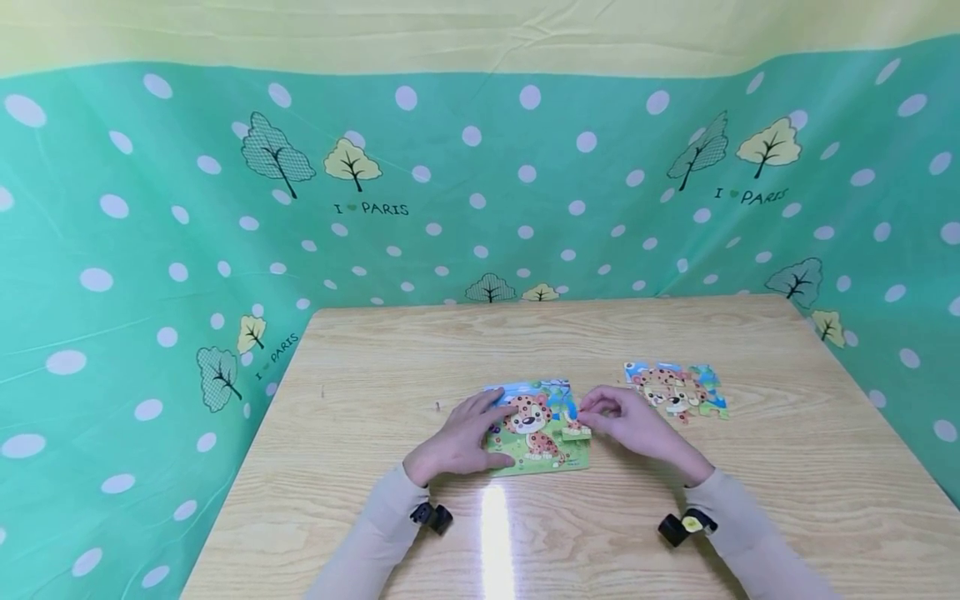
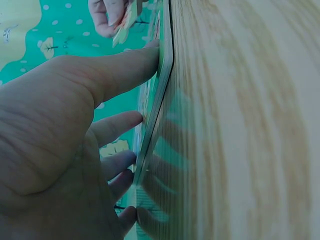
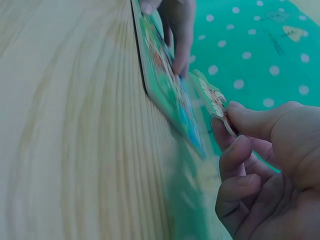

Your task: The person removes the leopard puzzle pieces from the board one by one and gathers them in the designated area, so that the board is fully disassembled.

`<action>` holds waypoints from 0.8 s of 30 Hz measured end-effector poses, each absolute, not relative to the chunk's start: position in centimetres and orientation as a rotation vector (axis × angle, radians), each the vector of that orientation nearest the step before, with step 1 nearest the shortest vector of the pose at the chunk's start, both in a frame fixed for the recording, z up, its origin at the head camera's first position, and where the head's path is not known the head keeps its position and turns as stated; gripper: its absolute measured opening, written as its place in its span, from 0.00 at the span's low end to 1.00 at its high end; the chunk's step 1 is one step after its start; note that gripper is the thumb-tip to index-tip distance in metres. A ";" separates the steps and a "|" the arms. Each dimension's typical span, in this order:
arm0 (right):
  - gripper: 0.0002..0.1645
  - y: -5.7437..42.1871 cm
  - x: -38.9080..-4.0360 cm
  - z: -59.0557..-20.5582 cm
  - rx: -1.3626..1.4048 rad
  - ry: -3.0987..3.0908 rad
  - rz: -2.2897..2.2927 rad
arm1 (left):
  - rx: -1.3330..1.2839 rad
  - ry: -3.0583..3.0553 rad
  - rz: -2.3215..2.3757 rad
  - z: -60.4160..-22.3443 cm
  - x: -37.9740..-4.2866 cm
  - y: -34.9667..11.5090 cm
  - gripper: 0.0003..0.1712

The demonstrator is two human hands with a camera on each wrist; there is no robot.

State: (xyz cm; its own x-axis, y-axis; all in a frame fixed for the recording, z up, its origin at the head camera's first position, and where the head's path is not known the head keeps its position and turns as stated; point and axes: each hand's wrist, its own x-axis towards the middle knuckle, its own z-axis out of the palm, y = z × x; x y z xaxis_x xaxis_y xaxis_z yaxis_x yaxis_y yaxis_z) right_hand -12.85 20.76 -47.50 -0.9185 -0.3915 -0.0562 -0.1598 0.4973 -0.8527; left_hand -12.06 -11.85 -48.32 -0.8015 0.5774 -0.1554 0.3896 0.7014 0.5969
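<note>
A flat jigsaw board [image 1: 538, 462] with a spotted leopard cub on grass lies on the table in the head view. My left hand [image 1: 459, 437] rests on its left side, fingers spread and fairly straight, thumb on the near edge. Over the board's right side, my right hand [image 1: 630, 422] pinches a puzzle piece [image 3: 211, 96] between thumb and forefinger. This piece is held tilted above the board, apart from it in the right wrist view. Its print shows green, white and orange.
Joined leopard-print puzzle pieces [image 1: 667, 385] with an uneven edge lie to the right, beyond my right hand. The wooden table [image 1: 360, 367] meets a green dotted cloth [image 1: 450, 200] at its back and sides. Tiny specks lie left of the board.
</note>
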 end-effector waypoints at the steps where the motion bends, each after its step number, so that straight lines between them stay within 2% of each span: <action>1: 0.13 21.2 -12.8 -47.6 -0.438 2.510 -1.389 | 0.758 2.580 0.795 -48.3 -12.1 -11.8 0.47; 14: 0.15 25.7 -12.2 -47.6 -0.219 2.640 -1.372 | 0.754 2.580 0.809 -48.3 -12.1 -11.8 0.47; 24: 0.24 29.6 -11.6 -47.4 -0.089 2.717 -1.309 | 0.738 2.578 0.787 -48.1 -12.0 -11.8 0.48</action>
State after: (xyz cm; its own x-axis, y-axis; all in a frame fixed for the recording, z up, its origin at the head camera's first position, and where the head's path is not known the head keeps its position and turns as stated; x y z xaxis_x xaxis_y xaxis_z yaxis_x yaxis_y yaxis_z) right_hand -11.58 29.59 -47.36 -0.9906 -0.1065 -0.0862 0.0010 0.6233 -0.7819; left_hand -11.95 -11.77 -48.13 -0.8052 0.5683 -0.1696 0.3767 0.7110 0.5938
